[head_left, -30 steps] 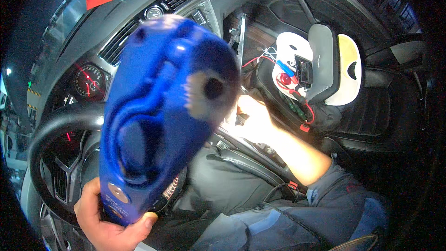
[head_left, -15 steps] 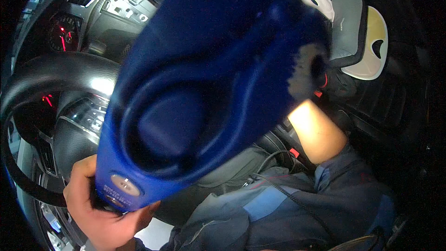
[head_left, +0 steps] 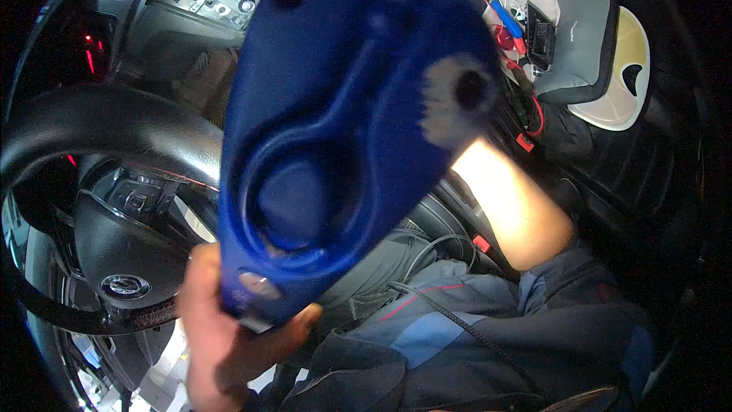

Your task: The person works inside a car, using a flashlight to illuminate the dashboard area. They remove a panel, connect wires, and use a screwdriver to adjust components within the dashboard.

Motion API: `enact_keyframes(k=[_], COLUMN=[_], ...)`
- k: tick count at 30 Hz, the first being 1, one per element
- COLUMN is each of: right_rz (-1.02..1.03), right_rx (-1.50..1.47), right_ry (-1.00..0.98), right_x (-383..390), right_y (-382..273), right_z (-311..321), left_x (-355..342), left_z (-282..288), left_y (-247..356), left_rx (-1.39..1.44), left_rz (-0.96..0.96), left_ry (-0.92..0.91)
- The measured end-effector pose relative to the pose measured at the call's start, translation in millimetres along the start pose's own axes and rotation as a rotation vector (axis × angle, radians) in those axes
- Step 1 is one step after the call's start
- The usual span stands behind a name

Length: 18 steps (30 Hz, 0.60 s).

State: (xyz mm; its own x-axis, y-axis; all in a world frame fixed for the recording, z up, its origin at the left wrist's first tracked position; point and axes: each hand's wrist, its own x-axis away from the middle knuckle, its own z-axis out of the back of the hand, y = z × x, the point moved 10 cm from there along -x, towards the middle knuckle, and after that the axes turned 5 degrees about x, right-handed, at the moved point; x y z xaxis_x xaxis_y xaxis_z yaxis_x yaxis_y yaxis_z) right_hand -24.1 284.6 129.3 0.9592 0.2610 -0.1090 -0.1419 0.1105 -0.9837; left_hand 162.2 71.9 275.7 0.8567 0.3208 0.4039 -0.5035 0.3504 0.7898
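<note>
A large blue moulded plastic part [head_left: 305,137] fills the middle of the view, held up close and tilted. It has a teardrop-shaped recess, a small oval badge at its near end and a greyish patch around a dark hole at its right side. My left hand [head_left: 221,351] wraps round the near end, thumb on one side and fingers on the other. From the right my right forearm [head_left: 511,206] reaches to the part's far right side. The blue part hides that hand and its fingers.
Left of the part is a black steering wheel [head_left: 114,118], with the dashboard controls [head_left: 202,0] beyond. At the far right, a grey padded case [head_left: 579,38], a cream tray-like piece [head_left: 618,99] and a blue-handled tool [head_left: 507,21] with wires lie on the seat.
The blue part and my left hand have moved right, away from the wheel. The part looks smaller, and the tool and wires on the far seat now show.
</note>
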Motion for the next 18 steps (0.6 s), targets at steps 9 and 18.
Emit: enact_keyframes(k=[9,18], right_rz=[-0.17,-0.175], right_rx=[-0.637,-0.619], right_ry=[-0.353,-0.167], right_x=[-1.2,-9.5], right_y=[-7.9,-22.1], right_z=[-17.4,-10.6], left_x=[-92.7,-138.8], left_z=[-111.9,-141.4], left_y=[-16.3,-41.3], left_rx=[0.424,0.833], left_rz=[-0.275,-0.501], left_ry=[0.039,-0.043])
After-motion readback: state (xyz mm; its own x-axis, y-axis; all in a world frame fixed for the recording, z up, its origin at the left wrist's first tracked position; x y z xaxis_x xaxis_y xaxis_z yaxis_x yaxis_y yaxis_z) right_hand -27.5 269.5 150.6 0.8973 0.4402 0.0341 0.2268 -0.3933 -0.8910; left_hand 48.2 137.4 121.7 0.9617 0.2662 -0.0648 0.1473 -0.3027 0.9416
